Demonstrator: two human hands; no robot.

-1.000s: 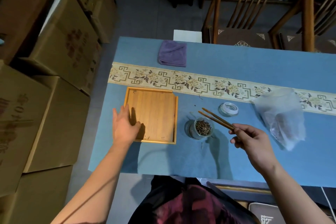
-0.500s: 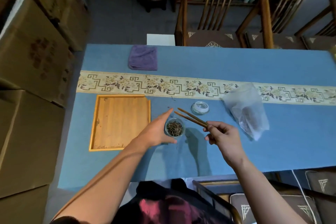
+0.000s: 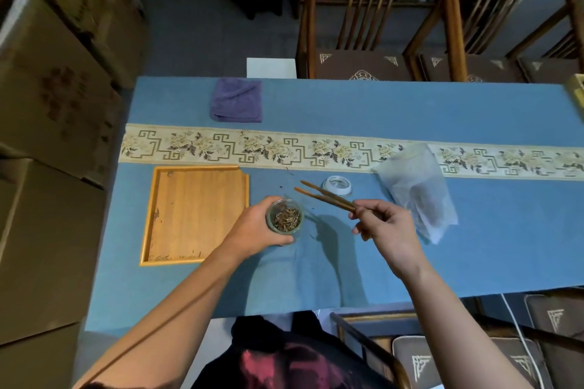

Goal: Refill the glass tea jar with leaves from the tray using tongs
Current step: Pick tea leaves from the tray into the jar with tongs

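The small glass tea jar (image 3: 285, 218) stands lidless on the blue tablecloth, with dry brown leaves inside. My left hand (image 3: 256, 230) grips it from the left, fingers curled round its wall. To its left lies the square wooden tray (image 3: 196, 215), showing only a few crumbs along its near edge. My right hand (image 3: 384, 229) holds wooden tongs (image 3: 324, 197), whose tips point up and left, slightly apart, above the cloth just right of the jar. Nothing shows between the tips.
The jar's lid (image 3: 337, 185) lies behind the tongs. A clear plastic bag (image 3: 417, 189) lies to the right and a folded purple cloth (image 3: 237, 100) at the far edge. Cardboard boxes (image 3: 47, 136) stand left of the table; wooden chairs (image 3: 369, 19) stand behind it.
My left hand left the tray, crossed to the jar and closed round it. My right hand kept the tongs near the jar. The camera view shifted right.
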